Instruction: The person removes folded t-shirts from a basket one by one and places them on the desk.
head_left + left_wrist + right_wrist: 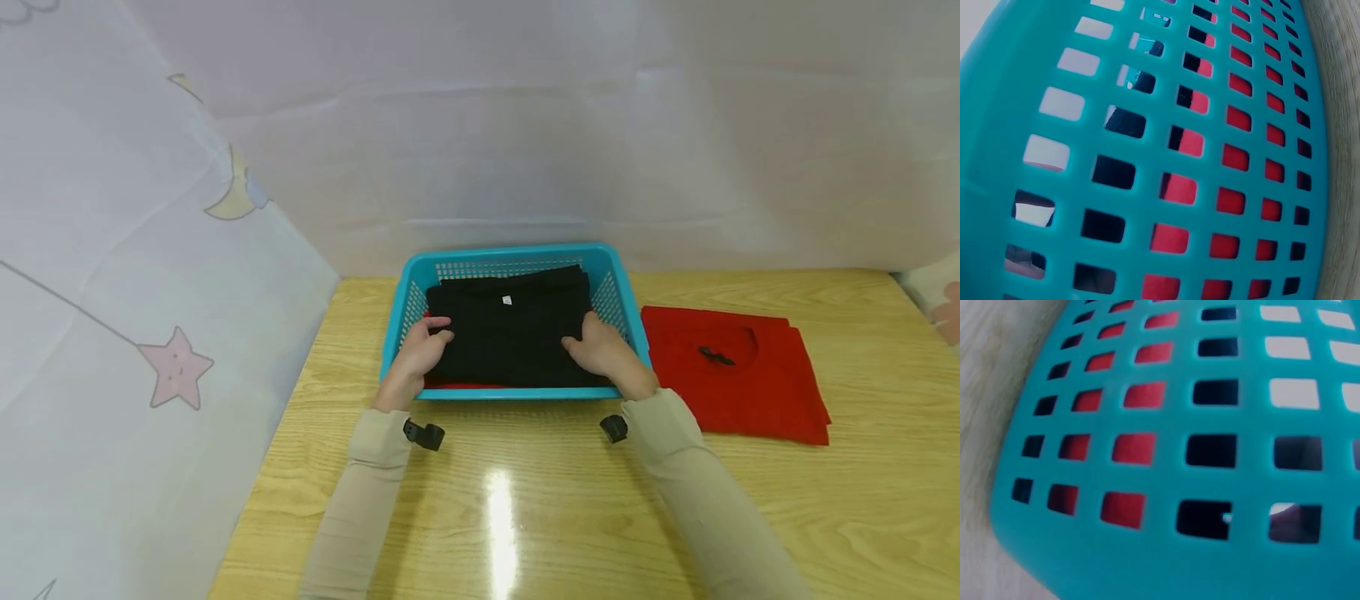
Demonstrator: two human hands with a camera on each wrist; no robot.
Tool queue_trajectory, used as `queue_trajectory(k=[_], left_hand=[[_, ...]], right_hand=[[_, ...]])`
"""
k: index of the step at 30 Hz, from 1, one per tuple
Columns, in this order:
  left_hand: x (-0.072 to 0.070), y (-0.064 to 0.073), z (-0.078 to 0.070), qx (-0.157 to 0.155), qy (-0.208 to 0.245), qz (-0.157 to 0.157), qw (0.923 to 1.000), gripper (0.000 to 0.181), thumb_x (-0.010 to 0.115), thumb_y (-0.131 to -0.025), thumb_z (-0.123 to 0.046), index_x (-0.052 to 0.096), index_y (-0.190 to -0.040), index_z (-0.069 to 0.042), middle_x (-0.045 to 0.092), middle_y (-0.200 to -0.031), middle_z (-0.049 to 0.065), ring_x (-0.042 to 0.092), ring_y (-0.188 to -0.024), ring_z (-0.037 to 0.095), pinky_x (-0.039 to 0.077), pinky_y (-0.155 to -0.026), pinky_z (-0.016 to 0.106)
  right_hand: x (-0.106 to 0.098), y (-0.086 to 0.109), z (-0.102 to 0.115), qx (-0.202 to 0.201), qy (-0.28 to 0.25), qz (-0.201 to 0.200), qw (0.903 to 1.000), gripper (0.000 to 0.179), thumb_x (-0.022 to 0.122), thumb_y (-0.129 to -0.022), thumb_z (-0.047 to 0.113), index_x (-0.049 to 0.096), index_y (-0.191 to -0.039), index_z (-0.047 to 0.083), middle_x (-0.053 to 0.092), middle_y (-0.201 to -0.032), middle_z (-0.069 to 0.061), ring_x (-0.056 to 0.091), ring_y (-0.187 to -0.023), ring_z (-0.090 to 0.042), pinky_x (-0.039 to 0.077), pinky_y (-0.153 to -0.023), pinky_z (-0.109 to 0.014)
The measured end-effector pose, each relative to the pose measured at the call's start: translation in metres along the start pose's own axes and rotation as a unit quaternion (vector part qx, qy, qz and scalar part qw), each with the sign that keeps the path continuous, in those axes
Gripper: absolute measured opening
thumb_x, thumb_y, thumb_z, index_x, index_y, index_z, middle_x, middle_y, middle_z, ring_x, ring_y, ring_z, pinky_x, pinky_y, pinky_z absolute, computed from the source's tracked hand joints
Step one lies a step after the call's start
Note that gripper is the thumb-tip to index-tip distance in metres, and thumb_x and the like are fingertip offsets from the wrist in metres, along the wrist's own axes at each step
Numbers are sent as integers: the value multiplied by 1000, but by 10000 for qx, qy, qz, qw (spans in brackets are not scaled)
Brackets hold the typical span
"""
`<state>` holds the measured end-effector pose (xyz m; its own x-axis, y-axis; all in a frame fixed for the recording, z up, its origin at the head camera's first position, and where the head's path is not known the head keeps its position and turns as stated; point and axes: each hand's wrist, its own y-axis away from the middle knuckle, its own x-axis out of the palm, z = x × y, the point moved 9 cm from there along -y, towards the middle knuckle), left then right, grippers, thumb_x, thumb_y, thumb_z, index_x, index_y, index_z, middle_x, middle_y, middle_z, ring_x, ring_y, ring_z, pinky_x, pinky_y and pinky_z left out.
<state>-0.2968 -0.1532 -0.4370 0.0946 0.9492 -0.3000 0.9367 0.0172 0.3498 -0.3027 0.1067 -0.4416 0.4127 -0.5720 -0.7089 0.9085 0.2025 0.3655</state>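
Note:
A folded black shirt with a small white neck label lies inside the blue plastic basket. My left hand grips the shirt's left side, thumb on top. At the opposite side my right hand holds the shirt, its thumb over the cloth and the other fingers mostly hidden. Red cloth shows beneath the black one through the basket's holes in the left wrist view. The right wrist view has the same red cloth and the black shirt above it behind the lattice wall.
Right of the basket, a folded red shirt with a dark mark near its neckline lies on the wooden table. A pale cloth backdrop hangs behind the table, and a patterned one runs along the left.

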Motion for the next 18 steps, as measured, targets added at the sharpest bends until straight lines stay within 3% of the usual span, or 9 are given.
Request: queue_trajectory(k=[5, 7, 10, 13, 18], left_hand=[[-1, -1, 1, -11, -12, 1, 10000, 40, 46, -101, -20, 46, -140, -10, 29, -154, 11, 26, -143, 33, 23, -116, 53], [-1, -1, 1, -23, 5, -7, 10000, 40, 47, -101, -20, 46, -140, -11, 29, -154, 10, 27, -142, 33, 23, -116, 53], [-1, -1, 1, -32, 14, -18, 10000, 40, 47, -101, -20, 46, -139, -11, 29, -154, 10, 27, -142, 33, 24, -116, 53], [-1, -2, 2, -53, 19, -25, 10000, 40, 48, -101, -20, 46, -139, -11, 29, -154, 10, 27, -142, 33, 24, -116, 52], [-1, -2, 3, -60, 57, 0, 10000, 41, 48, -100, -20, 45, -141, -10, 26, -156, 10, 26, -143, 33, 23, -117, 54]], right_hand=[[-9, -2, 0, -225, -387, -501, 9977, 67, 46, -100, 23, 14, -149, -9, 40, -142, -34, 50, -120, -47, 43, -99, -58], [-13, -2, 1, -343, -475, -723, 9957, 66, 50, -99, 21, 18, -148, -9, 41, -141, -34, 51, -118, -47, 44, -98, -58], [-19, -2, 2, -487, -520, -1042, 9920, 68, 56, -96, 18, 21, -147, -9, 52, -125, -34, 58, -102, -44, 46, -94, -55], [-24, -2, 1, -541, -707, -1247, 9882, 69, 59, -93, 16, 24, -147, -9, 52, -124, -33, 58, -93, -40, 48, -89, -53], [-24, -3, -4, -338, -1360, -982, 9852, 71, 58, -95, 18, 19, -150, -5, 36, -145, -31, 49, -118, -44, 44, -97, -55]])
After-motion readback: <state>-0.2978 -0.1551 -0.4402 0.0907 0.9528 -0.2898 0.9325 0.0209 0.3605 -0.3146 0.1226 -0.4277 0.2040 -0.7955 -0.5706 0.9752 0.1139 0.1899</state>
